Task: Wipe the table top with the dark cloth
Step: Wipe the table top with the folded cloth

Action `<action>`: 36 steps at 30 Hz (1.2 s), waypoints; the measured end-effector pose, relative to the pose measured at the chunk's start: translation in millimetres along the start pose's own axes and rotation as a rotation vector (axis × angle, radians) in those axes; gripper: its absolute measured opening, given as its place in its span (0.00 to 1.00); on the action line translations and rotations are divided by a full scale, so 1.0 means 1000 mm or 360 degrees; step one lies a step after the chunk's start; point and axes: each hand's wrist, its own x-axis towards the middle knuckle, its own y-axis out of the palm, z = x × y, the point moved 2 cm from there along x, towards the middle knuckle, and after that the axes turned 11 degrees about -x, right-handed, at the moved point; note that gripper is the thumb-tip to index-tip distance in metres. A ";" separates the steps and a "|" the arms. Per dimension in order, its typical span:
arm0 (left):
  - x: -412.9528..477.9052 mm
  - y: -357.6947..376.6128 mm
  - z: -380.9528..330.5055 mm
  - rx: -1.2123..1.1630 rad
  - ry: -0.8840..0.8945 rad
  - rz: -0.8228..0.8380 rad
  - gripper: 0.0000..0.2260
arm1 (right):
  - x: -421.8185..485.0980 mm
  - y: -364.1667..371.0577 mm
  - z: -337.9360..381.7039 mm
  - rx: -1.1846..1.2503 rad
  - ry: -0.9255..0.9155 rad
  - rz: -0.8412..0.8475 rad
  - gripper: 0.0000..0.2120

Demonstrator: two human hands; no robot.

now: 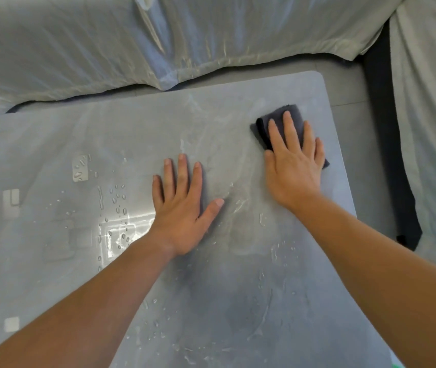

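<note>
Right hand (292, 166) flat on dark cloth (277, 123) — left hand (182, 205) splayed on table top (78, 274).

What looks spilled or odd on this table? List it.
Water droplets bead on the table top left of the left hand, with streaks near the front edge. The right hand presses the dark cloth at the far right corner.

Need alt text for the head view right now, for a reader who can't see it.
The right hand presses a folded dark cloth flat near the far right corner of a wet grey table top. The left hand rests palm-down beside it, among water drops.
</note>
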 end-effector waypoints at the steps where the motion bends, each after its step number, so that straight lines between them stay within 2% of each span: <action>1: 0.000 0.000 0.000 -0.0033 0.0000 -0.0003 0.36 | -0.008 0.002 0.008 -0.0029 -0.0074 -0.0026 0.27; 5: 0.001 -0.003 -0.001 -0.0112 -0.0010 0.0018 0.37 | -0.086 0.014 0.010 -0.0214 -0.0749 -0.0015 0.26; 7: 0.001 -0.003 -0.002 -0.0096 -0.0007 0.0033 0.38 | -0.093 0.014 -0.006 -0.0230 -0.0856 0.0052 0.26; 9: 0.001 -0.001 0.000 -0.0082 0.0007 0.0008 0.38 | -0.070 0.010 -0.013 -0.0185 -0.0672 0.0040 0.26; 11: 0.001 0.001 0.004 -0.0132 0.0045 -0.0058 0.37 | -0.036 0.007 -0.006 -0.0080 -0.0325 -0.0003 0.26; 13: 0.000 0.001 0.006 -0.0269 0.0091 -0.0152 0.35 | -0.024 0.006 0.011 -0.0053 -0.0181 -0.0014 0.27; 14: -0.002 -0.001 0.006 -0.0345 0.0113 -0.0207 0.35 | -0.032 0.008 0.018 -0.0080 -0.0242 -0.0039 0.27; 16: -0.007 -0.004 0.004 -0.0424 0.0161 -0.0293 0.32 | -0.073 0.015 0.024 -0.0166 -0.0555 -0.0072 0.26; 18: -0.020 -0.002 0.001 -0.0288 0.0221 -0.0323 0.30 | -0.119 0.021 0.017 -0.0261 -0.0844 -0.0033 0.26; 20: -0.041 0.011 -0.002 -0.0080 0.0290 -0.0282 0.31 | -0.134 0.021 0.002 -0.0295 -0.0919 0.0034 0.26; 22: -0.067 0.027 -0.004 0.0035 0.0308 -0.0203 0.33 | -0.116 0.017 -0.011 -0.0261 -0.0759 0.0047 0.26; 25: -0.091 0.047 -0.004 0.0116 0.0238 -0.0129 0.37 | -0.078 0.013 -0.015 -0.0089 -0.0189 0.0052 0.27; 27: -0.092 0.052 -0.006 0.0082 0.0171 -0.0118 0.40 | -0.083 0.017 -0.003 -0.0068 -0.0024 0.0030 0.27; 28: -0.091 0.053 -0.007 0.0056 0.0146 -0.0105 0.41 | -0.098 0.020 0.004 -0.0082 -0.0082 0.0012 0.28; 31: -0.089 0.054 -0.007 0.0064 0.0152 -0.0057 0.45 | -0.166 0.031 0.009 -0.0188 -0.0568 0.0037 0.27; 33: -0.089 0.054 -0.004 0.0073 0.0178 -0.0030 0.47 | -0.182 0.029 -0.006 -0.0239 -0.0722 0.0113 0.26; 34: -0.089 0.055 -0.002 0.0077 0.0183 -0.0030 0.48 | -0.175 0.027 -0.015 -0.0222 -0.0668 0.0113 0.26; 36: -0.088 0.056 -0.001 0.0099 0.0184 -0.0040 0.49 | -0.145 0.020 -0.029 -0.0136 -0.0302 0.0090 0.27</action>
